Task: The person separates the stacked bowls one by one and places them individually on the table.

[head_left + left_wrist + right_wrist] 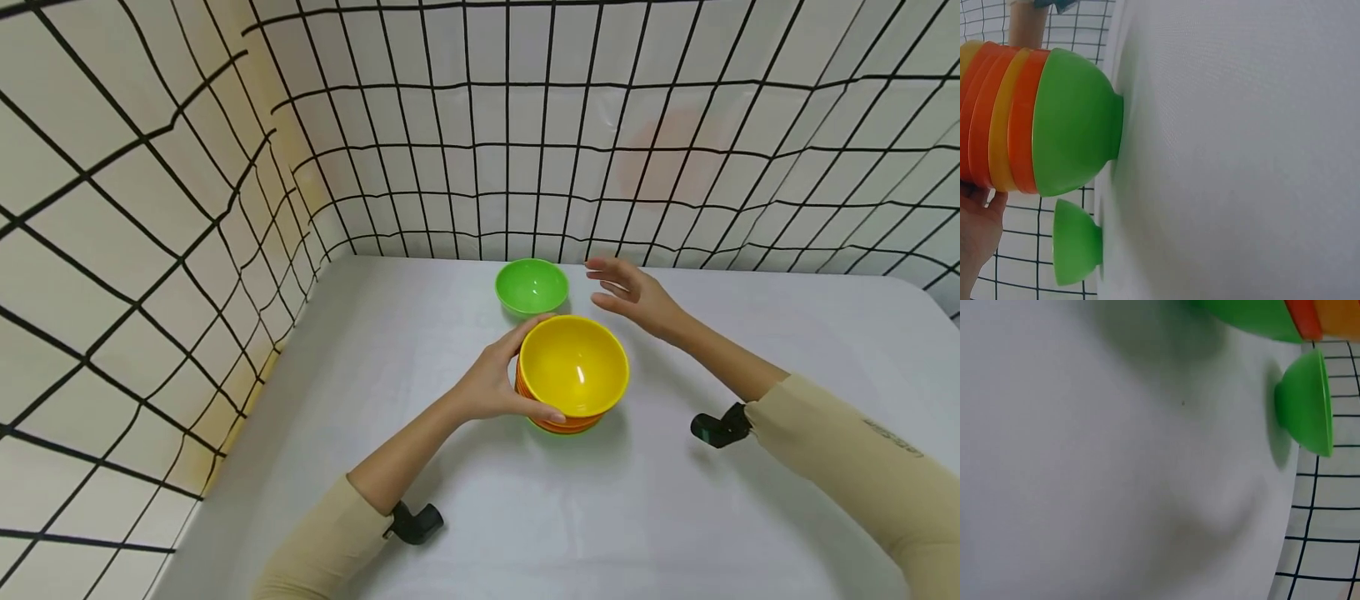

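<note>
A stack of nested bowls (574, 367) stands on the table, its top bowl yellow. Seen from the side in the left wrist view, orange and yellow bowls (999, 119) sit inside a green bowl (1075, 125) at the bottom. My left hand (498, 379) grips the stack from the left, thumb at the near side and fingers round the far side. Behind the stack a single small green bowl (532, 287) rests upright. To the right of that bowl my right hand (633, 296) hovers with extended, slightly bent fingers, touching nothing.
A white table (675, 500) carries the bowls. Black wire mesh (480, 150) rises along its back edge and its left side, close behind the single green bowl. Both forearms wear beige sleeves with a black wrist camera (416, 523) attached.
</note>
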A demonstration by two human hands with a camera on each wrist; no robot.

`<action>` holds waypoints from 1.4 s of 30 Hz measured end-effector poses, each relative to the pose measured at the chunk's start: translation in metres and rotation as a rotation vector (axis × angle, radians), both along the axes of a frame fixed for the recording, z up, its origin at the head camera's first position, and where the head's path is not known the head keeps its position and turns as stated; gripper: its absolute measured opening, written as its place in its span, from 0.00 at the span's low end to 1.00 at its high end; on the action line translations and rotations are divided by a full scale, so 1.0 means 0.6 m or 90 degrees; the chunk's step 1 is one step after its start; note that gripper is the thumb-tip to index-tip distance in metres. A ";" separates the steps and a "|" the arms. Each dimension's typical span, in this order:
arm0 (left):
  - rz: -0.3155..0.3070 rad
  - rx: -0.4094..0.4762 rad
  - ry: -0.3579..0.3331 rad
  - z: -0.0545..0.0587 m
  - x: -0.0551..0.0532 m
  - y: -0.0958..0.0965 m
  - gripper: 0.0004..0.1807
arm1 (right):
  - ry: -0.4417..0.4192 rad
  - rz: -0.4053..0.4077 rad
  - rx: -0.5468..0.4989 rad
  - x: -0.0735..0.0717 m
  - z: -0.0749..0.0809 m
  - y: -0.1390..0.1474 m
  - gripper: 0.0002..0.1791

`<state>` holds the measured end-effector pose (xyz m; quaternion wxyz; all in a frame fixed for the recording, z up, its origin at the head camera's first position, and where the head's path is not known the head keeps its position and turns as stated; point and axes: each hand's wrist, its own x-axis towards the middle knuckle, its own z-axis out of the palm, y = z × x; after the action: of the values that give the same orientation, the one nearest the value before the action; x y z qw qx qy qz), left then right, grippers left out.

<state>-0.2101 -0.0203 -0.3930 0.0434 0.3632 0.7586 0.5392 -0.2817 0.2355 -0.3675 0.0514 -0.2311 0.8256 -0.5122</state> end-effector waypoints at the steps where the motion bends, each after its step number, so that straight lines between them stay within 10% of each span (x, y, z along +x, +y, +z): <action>1: 0.001 0.000 0.000 0.006 0.003 0.000 0.56 | 0.001 0.011 -0.007 0.007 0.004 -0.001 0.32; 7: 0.001 -0.004 -0.005 0.050 0.027 -0.002 0.53 | 0.050 0.076 -0.052 0.053 0.014 -0.003 0.29; 15: 0.006 -0.012 -0.011 0.052 0.030 -0.002 0.54 | 0.207 0.134 -0.056 0.113 0.003 -0.010 0.40; 30: -0.001 -0.010 0.000 0.051 0.031 -0.002 0.53 | 0.194 0.121 0.061 0.152 -0.001 -0.025 0.64; 42: -0.002 0.000 0.000 0.048 0.032 -0.002 0.53 | 0.205 0.061 0.061 0.184 0.033 -0.055 0.60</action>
<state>-0.1910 -0.0213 -0.3640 0.0446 0.3644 0.7577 0.5395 -0.1712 0.2027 -0.3480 -0.0464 -0.3467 0.8347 -0.4253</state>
